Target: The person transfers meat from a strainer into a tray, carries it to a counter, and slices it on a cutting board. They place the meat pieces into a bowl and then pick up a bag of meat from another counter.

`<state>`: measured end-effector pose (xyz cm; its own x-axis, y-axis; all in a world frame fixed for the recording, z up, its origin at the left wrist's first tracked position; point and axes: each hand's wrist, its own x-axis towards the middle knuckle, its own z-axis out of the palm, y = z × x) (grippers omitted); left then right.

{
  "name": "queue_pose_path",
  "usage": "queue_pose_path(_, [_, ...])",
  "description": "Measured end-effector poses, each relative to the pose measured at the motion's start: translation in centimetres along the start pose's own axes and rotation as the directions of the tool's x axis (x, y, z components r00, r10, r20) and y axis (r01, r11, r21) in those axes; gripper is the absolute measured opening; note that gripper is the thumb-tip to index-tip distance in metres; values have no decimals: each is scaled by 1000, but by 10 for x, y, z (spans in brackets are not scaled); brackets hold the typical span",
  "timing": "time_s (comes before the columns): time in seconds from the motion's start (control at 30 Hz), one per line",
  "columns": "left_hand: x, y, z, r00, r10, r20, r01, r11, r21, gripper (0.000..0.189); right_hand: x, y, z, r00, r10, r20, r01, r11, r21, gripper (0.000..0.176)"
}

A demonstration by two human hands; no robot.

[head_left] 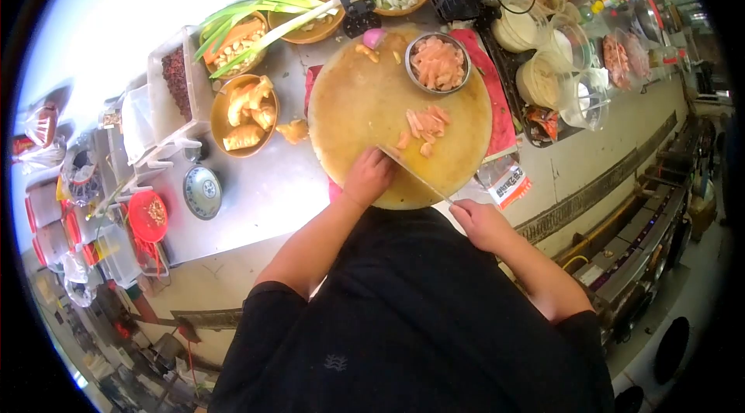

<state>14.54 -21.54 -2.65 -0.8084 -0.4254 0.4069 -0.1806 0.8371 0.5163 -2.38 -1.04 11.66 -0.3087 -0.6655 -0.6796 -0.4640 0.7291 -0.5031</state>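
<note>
A large round cutting board [349,102] lies in front of me. My right hand [483,225] is closed around the handle of a knife [419,175] at the board's near right edge. The blade slants up and left across the board. My left hand [369,177] rests on the near left part, its fingers curled beside the blade's far end; what they press on is hidden. Just beyond the blade sits a small pile of sliced pink meat [427,124]. A metal bowl [435,91] filled with more meat slices [438,62] stands at the board's far right.
Ginger pieces [252,102] fill a bowl on the left, with leeks [272,29] across the bowls behind. A purple onion piece [373,38] lies at the board's far edge. A patterned bowl [202,192] stands left; seasoning tubs [543,79] line the right.
</note>
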Motion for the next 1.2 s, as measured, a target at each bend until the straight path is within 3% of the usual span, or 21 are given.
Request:
queue_pose_path(0.27, [-10, -5, -2, 990, -60, 126, 60, 998, 3, 35, 54, -26, 24, 997, -72, 15, 73, 997, -39, 50])
queue_pose_path(0.33, [-2, -1, -11, 990, 128, 55, -134, 982, 133, 30, 42, -12, 19, 998, -58, 15, 58, 997, -42, 49])
queue_pose_path(0.37, [-6, -2, -5, 991, 125, 53, -131, 983, 129, 30, 33, 2, 18, 998, -54, 16, 55, 997, -46, 49])
queue_pose_path(0.43, [-18, -6, 10, 990, -139, 33, 141, 988, -58, 34, 17, 33, 16, 999, -37, -25, 37, 999, -8, 48])
queue_pose_path(0.47, [-17, -3, 8, 989, -142, 31, 144, 988, -60, 34, 11, 37, 12, 999, -37, -23, 37, 999, -12, 48])
queue_pose_path(0.53, [-14, 1, 3, 992, -125, -23, 124, 991, -51, 35, 1, 38, 5, 992, 116, 53, -121, 988, 97, 46])
queue_pose_path(0.63, [-21, -6, 7, 998, -63, -16, 61, 996, -70, 33, -3, 19, 6, 1000, 18, -4, -18, 999, 47, 45])
queue_pose_path(0.83, [-13, -1, -1, 1000, 26, -8, -26, 1000, -15, 29, -2, 11, 8, 1000, 3, -28, -3, 1000, 8, 45])
queue_pose_path(1.03, [-18, -4, 2, 996, -60, 71, 65, 996, -68, 29, 1, 17, 10, 997, -8, -73, 10, 1000, 22, 45])
queue_pose_path(1.2, [-16, -3, -1, 997, -52, 53, 56, 996, -75, 27, -2, 6, 4, 999, -5, -38, 6, 1000, 20, 46])
